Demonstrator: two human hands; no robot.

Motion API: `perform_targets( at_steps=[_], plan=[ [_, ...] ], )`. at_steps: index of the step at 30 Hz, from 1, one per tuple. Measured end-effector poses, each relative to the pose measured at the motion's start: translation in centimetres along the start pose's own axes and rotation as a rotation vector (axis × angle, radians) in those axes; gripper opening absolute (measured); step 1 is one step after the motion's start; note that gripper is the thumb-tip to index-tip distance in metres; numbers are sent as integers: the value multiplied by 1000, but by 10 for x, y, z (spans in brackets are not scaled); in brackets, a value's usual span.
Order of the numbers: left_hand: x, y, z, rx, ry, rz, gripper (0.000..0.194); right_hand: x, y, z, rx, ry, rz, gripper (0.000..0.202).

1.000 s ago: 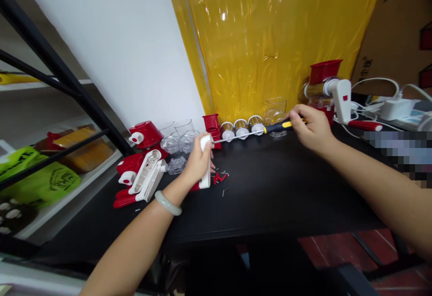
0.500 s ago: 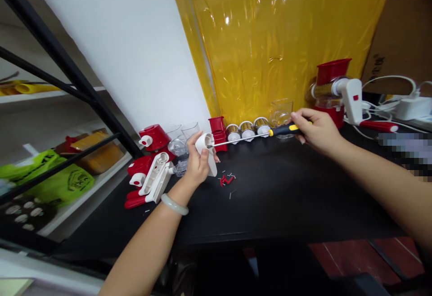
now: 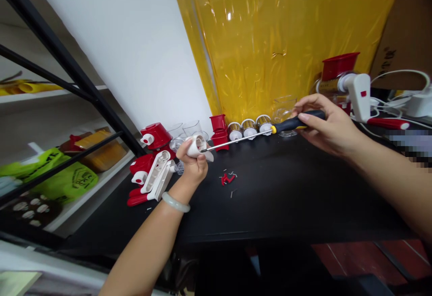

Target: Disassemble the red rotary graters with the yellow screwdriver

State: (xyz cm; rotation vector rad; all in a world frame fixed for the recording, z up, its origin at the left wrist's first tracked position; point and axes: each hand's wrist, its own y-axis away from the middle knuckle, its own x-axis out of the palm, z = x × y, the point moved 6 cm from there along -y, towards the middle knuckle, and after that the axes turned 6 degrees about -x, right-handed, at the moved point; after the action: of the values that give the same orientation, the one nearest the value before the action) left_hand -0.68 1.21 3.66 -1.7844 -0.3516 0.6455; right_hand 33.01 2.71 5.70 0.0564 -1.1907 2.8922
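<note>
My left hand [image 3: 193, 165] is closed around a white plastic part [image 3: 196, 146], its round open end turned toward the right. In my right hand [image 3: 324, 123] is a screwdriver [image 3: 290, 123] with a black and yellow handle. Its long metal shaft points left, and the tip is at the opening of the white part; whether it touches a screw cannot be made out. Small red pieces [image 3: 228, 179] and several screws [image 3: 231, 193] lie on the black table [image 3: 270, 197] below and between the hands.
Red housings [image 3: 155, 136] and white handles with red grips [image 3: 160, 177] are at the left. Behind stand a red part [image 3: 219, 132] and metal drums [image 3: 249, 128]. An assembled red and white grater [image 3: 359, 98] and white cables [image 3: 388, 102] are at the right.
The white part has tilted in my left hand, its opening turned more toward the camera. My right fingers have shifted on the screwdriver handle, and the shaft slopes more steeply down to the left.
</note>
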Motion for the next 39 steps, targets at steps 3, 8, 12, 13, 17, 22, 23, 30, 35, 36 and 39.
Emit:
perform_targets(
  at_steps=[3,8,12,13,17,22,23,30,35,36,39],
  plan=[
    [-3,-2,-5,162,-30,-46,35,7,1,-10,182,-107,92,45],
    [-8,-3,2,141,-116,-90,43,2,2,-6,115,340,160,64],
    [-6,0,15,-2,-110,17,49,-3,-1,4,-84,324,127,43],
    [-3,1,17,-37,-91,67,49,-5,-2,4,-78,265,105,36],
    [5,6,17,-58,-17,140,49,-8,-4,0,42,-117,-4,46],
    [0,3,9,63,-86,14,44,-3,-2,-2,90,-13,120,53],
    [-1,2,6,101,-87,-10,41,-3,-2,-2,93,56,154,55],
    [-6,-4,-3,303,41,-26,41,-10,-4,3,10,284,178,51],
    [-7,-3,1,400,89,-34,50,-9,-2,2,79,-83,173,39],
    [-7,-3,1,413,87,-30,51,-10,-2,2,96,-134,162,41],
    [-5,-1,0,431,95,-36,51,-11,-3,0,106,-92,202,48]
  ],
)
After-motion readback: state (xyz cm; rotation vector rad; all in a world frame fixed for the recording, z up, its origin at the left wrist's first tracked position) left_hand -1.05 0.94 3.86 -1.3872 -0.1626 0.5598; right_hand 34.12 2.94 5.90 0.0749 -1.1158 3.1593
